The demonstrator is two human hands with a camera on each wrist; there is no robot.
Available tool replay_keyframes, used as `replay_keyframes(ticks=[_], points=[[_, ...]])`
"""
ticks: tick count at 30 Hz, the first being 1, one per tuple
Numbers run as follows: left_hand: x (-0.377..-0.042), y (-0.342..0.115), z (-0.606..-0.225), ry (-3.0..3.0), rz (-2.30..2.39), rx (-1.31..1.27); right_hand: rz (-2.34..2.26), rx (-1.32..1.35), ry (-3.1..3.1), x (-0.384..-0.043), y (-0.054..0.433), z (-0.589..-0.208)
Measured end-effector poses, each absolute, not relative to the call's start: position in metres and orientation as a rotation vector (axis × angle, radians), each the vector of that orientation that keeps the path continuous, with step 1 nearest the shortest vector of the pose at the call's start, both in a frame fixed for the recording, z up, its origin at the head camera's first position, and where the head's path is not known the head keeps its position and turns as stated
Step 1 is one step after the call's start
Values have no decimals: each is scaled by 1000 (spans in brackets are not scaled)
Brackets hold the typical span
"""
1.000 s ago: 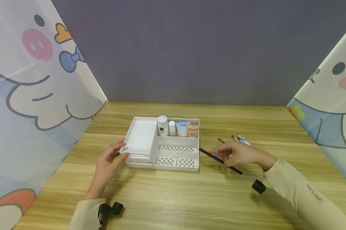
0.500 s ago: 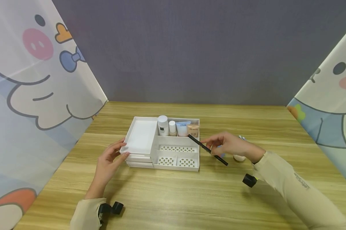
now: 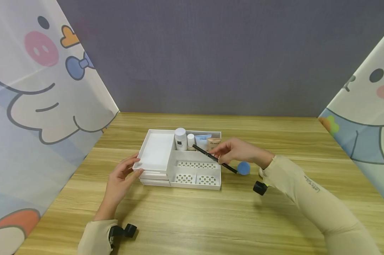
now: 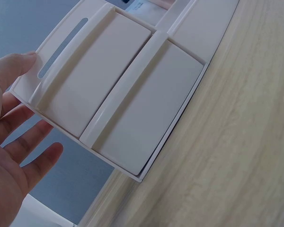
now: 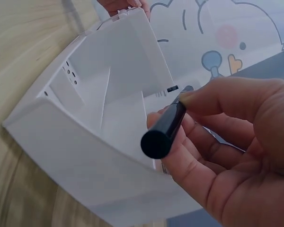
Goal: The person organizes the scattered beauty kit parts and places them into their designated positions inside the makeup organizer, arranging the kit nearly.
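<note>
A white desk organizer (image 3: pixel 155 150) stands on the wooden table, with drawers at its left front and divided compartments on the right. My left hand (image 3: pixel 123 175) grips its front left corner, thumb on the front near the slot and fingers at the side (image 4: pixel 19 127). Between thumb and fingers my right hand (image 3: pixel 238 152) pinches a slim black pen (image 3: pixel 207 154), which slants over the middle compartment. In the right wrist view the blunt end of the pen (image 5: pixel 158 137) faces the camera. The organizer's back compartment holds a white bottle (image 3: pixel 180 140), a smaller white-capped bottle (image 3: pixel 190 141) and two tubes.
A blue round object (image 3: pixel 244 168) lies right of the organizer. Part of a pale object (image 3: pixel 260 172) shows behind my right sleeve (image 3: pixel 294 180). A grey panel (image 3: pixel 211 56) stands behind the table (image 3: pixel 185 219), with cartoon-printed panels at both sides.
My right hand has carried the pen left and away from me, from beside the organizer to over its compartments. The blue round object has come into fuller view. My left hand stays put.
</note>
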State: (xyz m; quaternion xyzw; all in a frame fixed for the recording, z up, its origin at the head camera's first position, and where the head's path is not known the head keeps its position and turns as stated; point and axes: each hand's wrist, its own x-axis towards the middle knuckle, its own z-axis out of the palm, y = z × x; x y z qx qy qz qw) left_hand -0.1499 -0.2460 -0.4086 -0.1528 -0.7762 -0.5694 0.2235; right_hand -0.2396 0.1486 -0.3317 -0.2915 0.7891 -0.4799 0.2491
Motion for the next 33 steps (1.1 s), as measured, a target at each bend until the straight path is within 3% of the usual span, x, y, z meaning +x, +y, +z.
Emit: replay_keyframes(ticks=[20, 33], points=[[-150, -247, -409, -2158, -1561, -419, -1226, -778, 2197, -256, 102, -336], [-150, -247, -410, -2167, -1550, -411, -926, -1090, 2489, -249, 92, -346]])
